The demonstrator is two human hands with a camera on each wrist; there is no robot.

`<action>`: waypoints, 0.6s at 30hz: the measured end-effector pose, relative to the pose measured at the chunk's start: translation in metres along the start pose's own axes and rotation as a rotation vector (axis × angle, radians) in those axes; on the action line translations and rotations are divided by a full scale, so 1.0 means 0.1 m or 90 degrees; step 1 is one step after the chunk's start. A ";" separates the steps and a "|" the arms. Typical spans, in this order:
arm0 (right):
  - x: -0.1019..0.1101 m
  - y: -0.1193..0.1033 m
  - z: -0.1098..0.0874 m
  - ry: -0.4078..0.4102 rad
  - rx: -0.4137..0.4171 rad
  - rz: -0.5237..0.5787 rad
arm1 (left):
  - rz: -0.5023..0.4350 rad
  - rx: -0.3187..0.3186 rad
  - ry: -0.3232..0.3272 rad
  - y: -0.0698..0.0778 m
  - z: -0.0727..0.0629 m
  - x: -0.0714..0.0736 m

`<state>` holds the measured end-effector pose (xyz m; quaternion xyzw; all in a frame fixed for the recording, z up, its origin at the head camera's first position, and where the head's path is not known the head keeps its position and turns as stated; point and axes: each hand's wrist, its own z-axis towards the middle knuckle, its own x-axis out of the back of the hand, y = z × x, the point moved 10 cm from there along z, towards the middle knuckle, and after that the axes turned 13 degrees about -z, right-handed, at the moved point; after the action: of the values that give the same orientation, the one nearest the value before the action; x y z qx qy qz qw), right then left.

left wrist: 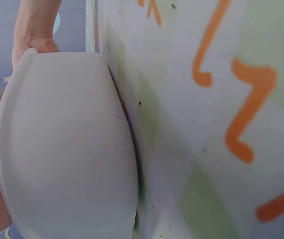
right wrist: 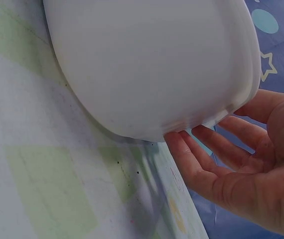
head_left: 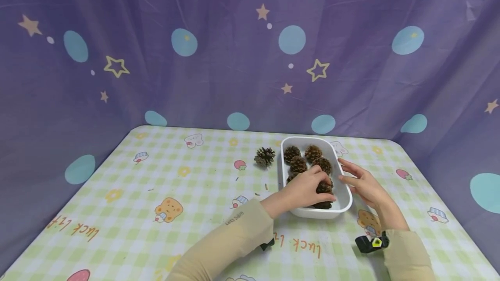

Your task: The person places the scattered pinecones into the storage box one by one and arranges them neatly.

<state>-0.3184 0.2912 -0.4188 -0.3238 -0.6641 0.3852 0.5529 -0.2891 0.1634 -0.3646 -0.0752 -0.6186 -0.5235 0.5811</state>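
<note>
A white rectangular tub (head_left: 287, 211) stands on the table with several brown pine cones inside, such as one pine cone (head_left: 298, 165). My left hand (head_left: 300, 189) reaches over the tub's near left side, its fingers and thumb bent around a pine cone (head_left: 324, 187) inside. My right hand (head_left: 367, 187) is at the tub's right side; in the right wrist view its mostly extended fingers (right wrist: 187, 157) touch the outer wall and rim. The left wrist view shows mainly the tub's outer wall (left wrist: 67, 144), which hides the cones.
A lone pine cone (head_left: 264, 158) lies on the table just left of the tub. Small brown flakes (head_left: 266, 186) are scattered nearby. A green checked cloth (head_left: 136, 229) with cartoon prints covers the table, and a purple curtain (head_left: 234, 77) hangs behind it.
</note>
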 end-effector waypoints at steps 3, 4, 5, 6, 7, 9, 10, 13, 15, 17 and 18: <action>0.00 0.00 0.00 0.001 0.001 -0.003 | 0.021 0.003 -0.011 0.02 0.02 -0.03; 0.00 0.00 0.00 0.001 0.002 -0.004 | 0.033 0.000 -0.012 0.03 0.03 -0.04; 0.00 -0.01 0.00 0.000 0.003 -0.004 | 0.048 -0.004 -0.012 0.04 0.04 -0.05; 0.00 0.00 0.00 -0.001 0.004 -0.003 | 0.060 -0.005 -0.012 0.05 0.05 -0.05; 0.00 0.00 0.00 -0.001 0.004 -0.004 | 0.074 -0.008 -0.011 0.05 0.05 -0.06; -0.01 0.01 0.01 -0.002 0.004 -0.004 | 0.085 -0.010 -0.013 0.06 0.06 -0.08; -0.01 0.01 0.01 -0.002 0.004 -0.004 | 0.084 -0.012 -0.016 0.07 0.07 -0.09; -0.01 0.02 0.01 -0.001 0.003 -0.007 | 0.066 -0.015 -0.036 0.07 0.07 -0.14; -0.01 0.02 0.01 -0.002 0.006 -0.008 | 0.050 -0.015 -0.049 0.07 0.07 -0.16; -0.01 0.01 0.01 -0.002 0.008 -0.007 | 0.040 -0.017 -0.057 0.08 0.07 -0.17; -0.01 0.01 0.01 -0.002 0.008 -0.007 | 0.034 -0.016 -0.059 0.07 0.06 -0.17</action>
<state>-0.3197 0.2905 -0.4201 -0.3160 -0.6642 0.3868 0.5562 -0.2830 0.1801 -0.3729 -0.1233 -0.6359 -0.5118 0.5644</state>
